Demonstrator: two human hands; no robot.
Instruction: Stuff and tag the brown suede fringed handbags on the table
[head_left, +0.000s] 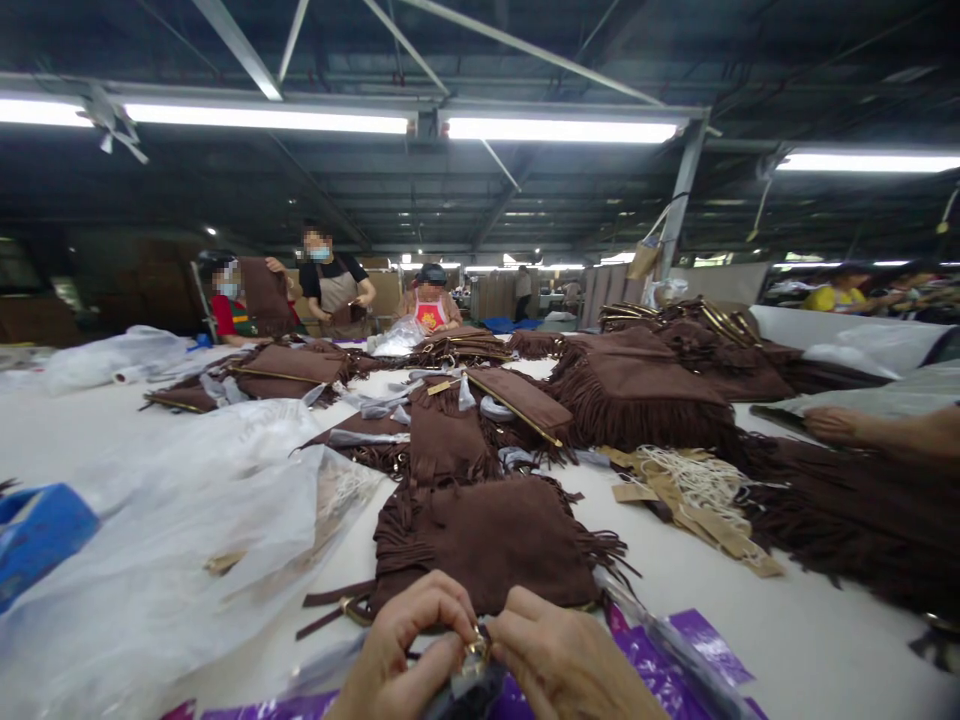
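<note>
My left hand [405,650] and my right hand [559,660] meet at the bottom edge, fingers pinched together on a small gold metal clasp [477,645]. Below them is something dark that I cannot make out. Just beyond the hands a brown suede fringed bag [487,535] lies flat on the white table [787,640], its strap [334,600] trailing left. Purple plastic wrapping [697,640] lies under and to the right of my hands.
Clear plastic bags [187,540] cover the left, by a blue object [37,530]. More fringed brown bags [637,390] are piled across the middle and right. A heap of paper tags with cords [697,495] lies right. Another person's hand [840,425] rests at right. Several workers stand behind.
</note>
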